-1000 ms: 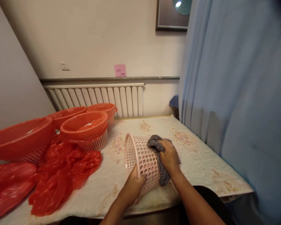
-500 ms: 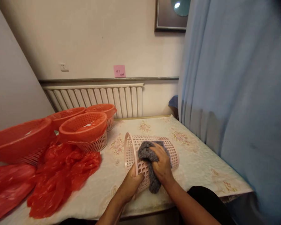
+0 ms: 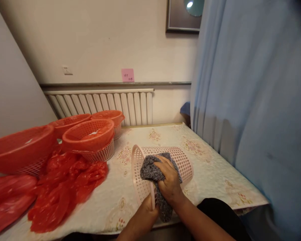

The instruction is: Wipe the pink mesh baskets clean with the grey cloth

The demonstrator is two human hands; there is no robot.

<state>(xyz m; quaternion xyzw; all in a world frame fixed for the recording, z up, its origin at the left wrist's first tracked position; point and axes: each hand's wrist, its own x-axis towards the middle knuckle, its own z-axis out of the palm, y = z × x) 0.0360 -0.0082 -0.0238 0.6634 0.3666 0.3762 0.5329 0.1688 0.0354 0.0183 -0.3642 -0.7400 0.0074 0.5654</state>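
A pale pink perforated basket (image 3: 183, 162) lies on its side on the flowered tablecloth, its wide mouth facing left. My left hand (image 3: 147, 212) is closed around the lower part of its rim. Bunched under my right hand (image 3: 169, 179) is a dark grey fuzzy cloth (image 3: 150, 169), pressed against the basket's side near the rim. Part of the cloth hangs down between my hands. The fingertips of my right hand are partly sunk in the cloth.
Several baskets lined with red bags, one of them nearest (image 3: 102, 152), stand at the left. Crumpled red bags (image 3: 62, 187) lie before them. A blue curtain (image 3: 240, 83) hangs along the right side; a radiator (image 3: 130, 103) is behind the table (image 3: 165, 132).
The basket's rim end has turned slightly toward me. My left hand has moved down and right with it, and my right hand has slid the cloth left onto the rim.
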